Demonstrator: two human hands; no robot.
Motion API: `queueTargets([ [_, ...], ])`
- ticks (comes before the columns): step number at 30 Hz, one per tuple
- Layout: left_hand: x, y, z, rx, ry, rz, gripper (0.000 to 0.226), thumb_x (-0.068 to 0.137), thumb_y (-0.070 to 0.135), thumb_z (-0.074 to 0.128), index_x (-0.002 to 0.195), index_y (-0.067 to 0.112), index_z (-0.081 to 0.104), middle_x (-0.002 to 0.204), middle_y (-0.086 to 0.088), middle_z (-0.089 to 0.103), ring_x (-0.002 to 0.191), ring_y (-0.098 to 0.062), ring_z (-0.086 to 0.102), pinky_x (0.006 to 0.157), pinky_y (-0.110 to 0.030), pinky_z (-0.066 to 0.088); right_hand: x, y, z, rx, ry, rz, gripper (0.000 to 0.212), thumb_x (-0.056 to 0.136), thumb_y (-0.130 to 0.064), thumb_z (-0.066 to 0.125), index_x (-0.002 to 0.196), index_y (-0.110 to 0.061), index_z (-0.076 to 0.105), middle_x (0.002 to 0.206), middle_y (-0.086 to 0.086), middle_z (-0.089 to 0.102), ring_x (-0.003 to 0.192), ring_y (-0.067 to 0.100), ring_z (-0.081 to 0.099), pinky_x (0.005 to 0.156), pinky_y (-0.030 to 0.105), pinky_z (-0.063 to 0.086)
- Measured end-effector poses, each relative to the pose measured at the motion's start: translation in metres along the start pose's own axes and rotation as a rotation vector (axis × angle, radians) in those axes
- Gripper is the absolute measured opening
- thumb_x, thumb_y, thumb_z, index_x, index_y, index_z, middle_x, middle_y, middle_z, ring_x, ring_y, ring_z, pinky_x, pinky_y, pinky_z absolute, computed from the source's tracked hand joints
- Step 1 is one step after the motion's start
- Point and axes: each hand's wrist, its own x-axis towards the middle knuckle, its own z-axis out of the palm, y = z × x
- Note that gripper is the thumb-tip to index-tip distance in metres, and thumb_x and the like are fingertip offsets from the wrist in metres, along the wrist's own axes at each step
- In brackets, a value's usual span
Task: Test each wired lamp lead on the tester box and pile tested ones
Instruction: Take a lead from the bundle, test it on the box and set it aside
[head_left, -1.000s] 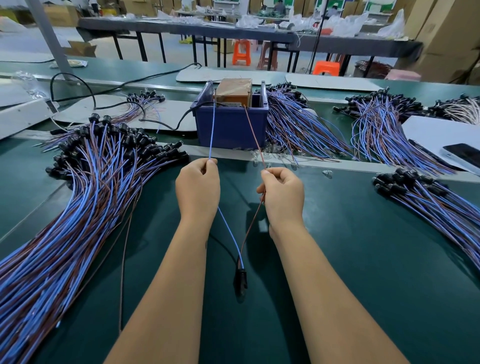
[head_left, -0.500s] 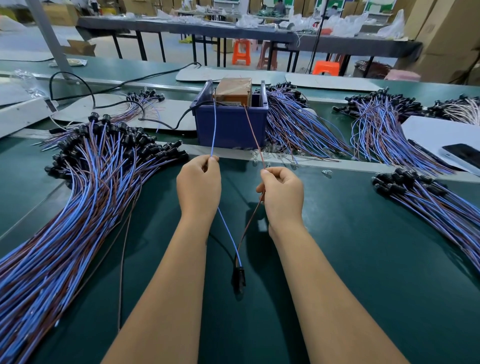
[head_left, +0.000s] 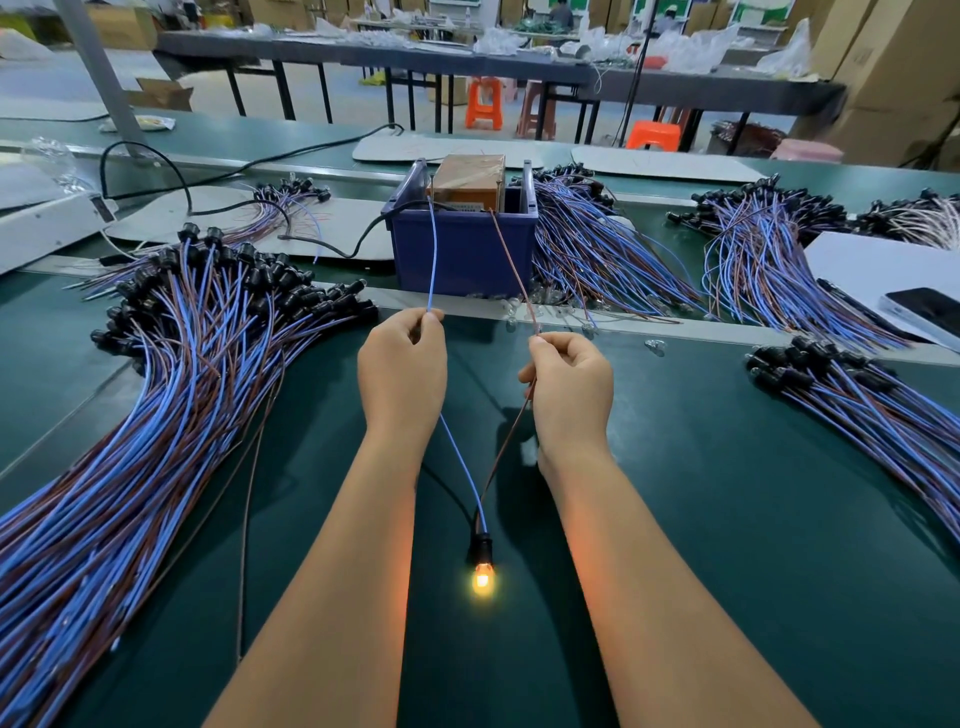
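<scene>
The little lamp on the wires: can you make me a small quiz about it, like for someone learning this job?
1. True or false: the lamp between the forearms is glowing.
2. Which wire does the left hand pinch? A) blue wire B) brown wire C) black cable
3. Fill in: both wires run up to the tester box sitting inside the ____ bin.

Key
1. True; it shines orange.
2. A; the right hand pinches the brown wire.
3. Blue.
</scene>
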Motion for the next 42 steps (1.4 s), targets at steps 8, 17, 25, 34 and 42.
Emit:
queueTargets([
  [8,0.0,0.0,-0.001,0.015,-0.003,-0.008,0.026,0.099,0.024,0.044,0.1,0.023,0.07,0.042,0.019,0.045,0.046,-0.006,0.038,0.05,-0.023,0.031,-0.002,-0.003,0.0,0.062,0.071,0.028,0.012,0.092,-0.014,0.057,0.082,-0.015,0.061,0.052,-0.008,0.056,0.057,0.012,0.05,0.061,0.031,0.044],
  [17,0.0,0.001,-0.001,0.004,-0.005,-0.001,0.023,0.099,0.023,0.045,0.094,0.027,0.067,0.041,0.017,0.043,0.045,-0.007,0.037,0.048,-0.023,0.031,-0.003,-0.005,0.0,0.069,0.072,0.045,0.01,0.093,-0.013,0.055,0.085,-0.014,0.062,0.058,-0.003,0.057,0.059,0.012,0.051,0.06,0.03,0.043],
  [25,-0.001,0.001,-0.002,-0.016,-0.003,0.016,0.024,0.097,0.023,0.045,0.09,0.026,0.067,0.042,0.017,0.043,0.054,-0.014,0.04,0.056,-0.03,0.035,-0.005,-0.007,-0.001,0.11,0.112,0.076,0.012,0.093,-0.014,0.054,0.083,-0.017,0.059,0.059,-0.002,0.056,0.058,0.014,0.049,0.063,0.032,0.042],
  [34,-0.002,0.001,-0.001,-0.063,-0.037,-0.005,0.025,0.096,0.026,0.048,0.083,0.024,0.07,0.047,0.016,0.045,0.049,-0.008,0.038,0.053,-0.026,0.035,-0.008,-0.008,-0.001,0.059,0.077,-0.013,0.012,0.093,-0.014,0.054,0.084,-0.018,0.06,0.063,-0.003,0.058,0.059,0.01,0.052,0.061,0.031,0.045],
  [42,-0.012,0.013,0.011,-0.463,-0.373,-0.163,0.026,0.094,0.022,0.06,0.077,0.023,0.078,0.069,0.001,0.067,0.064,-0.015,0.057,0.054,-0.021,0.043,-0.02,-0.007,0.009,-0.03,-0.252,-0.208,0.018,0.093,-0.007,0.059,0.078,-0.016,0.064,0.061,-0.009,0.062,0.056,0.002,0.055,0.056,0.018,0.044],
])
